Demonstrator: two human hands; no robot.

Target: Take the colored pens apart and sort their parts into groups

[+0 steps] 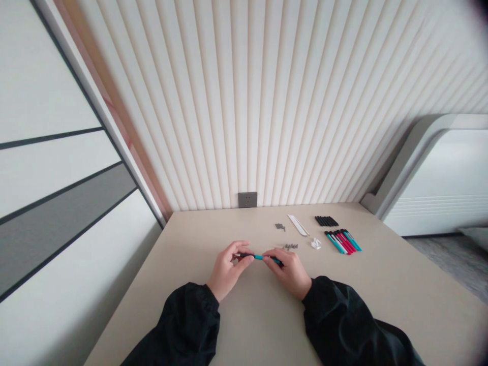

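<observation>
Between both hands a teal and black pen (258, 257) lies level, just above the table. My left hand (230, 267) pinches its black section at the left, where a pale tip sticks out. My right hand (286, 268) grips the teal barrel, and the black end shows past the fingers. Small metal pen parts (291, 246) lie right behind my right hand. White small pieces (315, 243) form a little pile further right. Pen barrels (343, 241) in teal, white and pink-red lie side by side in a row.
Black grips (326, 221) sit in a row at the back right of the table (183, 239). Thin white refills (298, 225) and small grey pieces (280, 226) lie nearby. A dark wall socket (247, 200) is on the ribbed wall. A white headboard (438, 173) stands right.
</observation>
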